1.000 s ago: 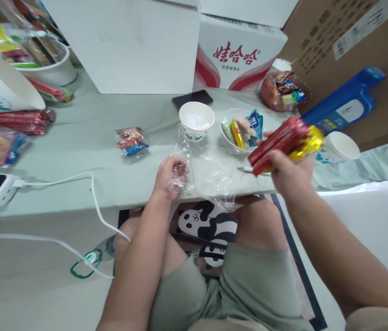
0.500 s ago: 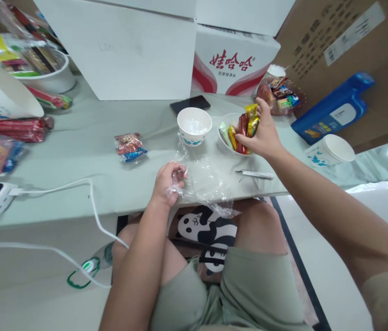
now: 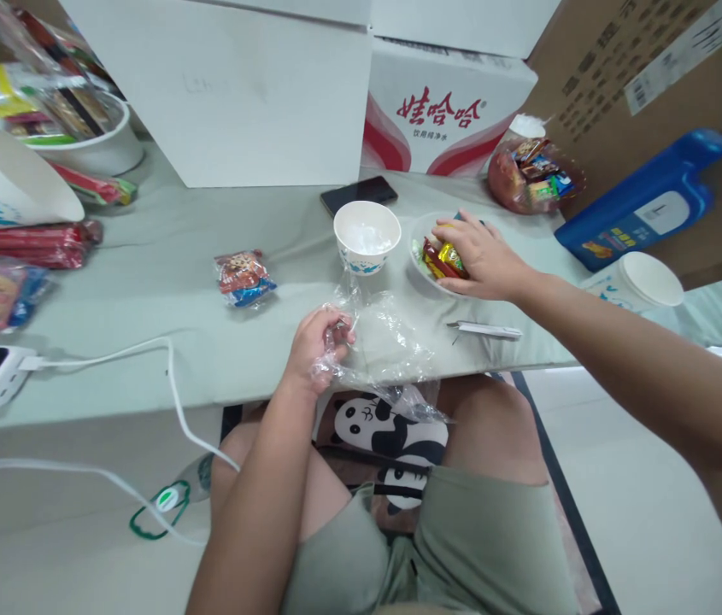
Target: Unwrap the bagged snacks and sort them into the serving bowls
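Note:
My left hand (image 3: 320, 346) is closed on a crumpled clear plastic bag (image 3: 392, 337), which spreads over the table and hangs past its front edge. My right hand (image 3: 479, 256) lies palm down over a white bowl (image 3: 417, 266), fingers stretched across the small wrapped snacks (image 3: 447, 259) in it. Yellow, red and green wrappers show under the fingers; the far part of the contents is hidden. Between the hands, farther back, stands a paper cup (image 3: 366, 239) with clear plastic inside. A thin silver-white tool, perhaps a cutter (image 3: 485, 330), rests right of the bag.
Left of the cup lies a wrapped snack (image 3: 245, 278). A phone (image 3: 359, 196) rests before white boxes (image 3: 271, 102). A snack-filled clear container (image 3: 531, 179), blue bottle (image 3: 642, 205) and lidded paper cup (image 3: 639, 282) stand right. A white cable (image 3: 104, 348) crosses the left side.
My right hand has turned from gripping the snacks at the bowl's side to lying over them, and they sit lower in the bowl. My left hand stays on the bag.

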### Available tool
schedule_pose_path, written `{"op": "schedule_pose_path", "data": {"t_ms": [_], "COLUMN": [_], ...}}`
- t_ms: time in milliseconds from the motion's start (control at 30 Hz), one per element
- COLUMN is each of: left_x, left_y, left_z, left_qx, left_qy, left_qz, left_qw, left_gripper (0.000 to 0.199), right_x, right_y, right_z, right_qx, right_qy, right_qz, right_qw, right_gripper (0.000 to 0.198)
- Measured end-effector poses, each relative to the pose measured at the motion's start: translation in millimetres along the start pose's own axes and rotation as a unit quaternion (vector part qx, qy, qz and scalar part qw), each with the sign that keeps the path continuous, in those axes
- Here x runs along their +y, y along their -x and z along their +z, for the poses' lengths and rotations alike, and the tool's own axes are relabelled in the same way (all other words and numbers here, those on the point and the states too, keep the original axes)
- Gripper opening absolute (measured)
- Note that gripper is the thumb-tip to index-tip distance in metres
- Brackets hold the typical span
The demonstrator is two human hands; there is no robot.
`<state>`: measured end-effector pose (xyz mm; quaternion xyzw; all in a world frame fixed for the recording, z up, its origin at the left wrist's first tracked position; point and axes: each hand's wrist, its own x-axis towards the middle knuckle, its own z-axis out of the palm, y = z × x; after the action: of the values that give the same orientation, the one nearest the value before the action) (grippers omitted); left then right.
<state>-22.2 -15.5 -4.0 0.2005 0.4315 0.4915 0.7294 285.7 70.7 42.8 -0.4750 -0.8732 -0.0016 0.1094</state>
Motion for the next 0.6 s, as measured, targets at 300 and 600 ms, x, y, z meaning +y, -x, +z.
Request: {"op": "schedule_pose_path", "data": {"t_ms": [300,600], "left_x": [8,9], "left_y": [4,8], "left_z": [4,10], "left_qx": [0.023,0.082], "left_qy": [0.041,0.036], "left_qz": [-0.027,-0.005], "left_qw": [0.999,0.996], "left_gripper": [0.019,0.015], "right_x": [-103,-174], "right_y": [123,164], "right_z": [0,68], "right_qx": [0.176,0.221], "right_qy": [-0.187,-0.227], "right_qz": [-0.034,0.147], "right_qw": [0.966,0.937], "right_gripper": [0.066,0.008]}}
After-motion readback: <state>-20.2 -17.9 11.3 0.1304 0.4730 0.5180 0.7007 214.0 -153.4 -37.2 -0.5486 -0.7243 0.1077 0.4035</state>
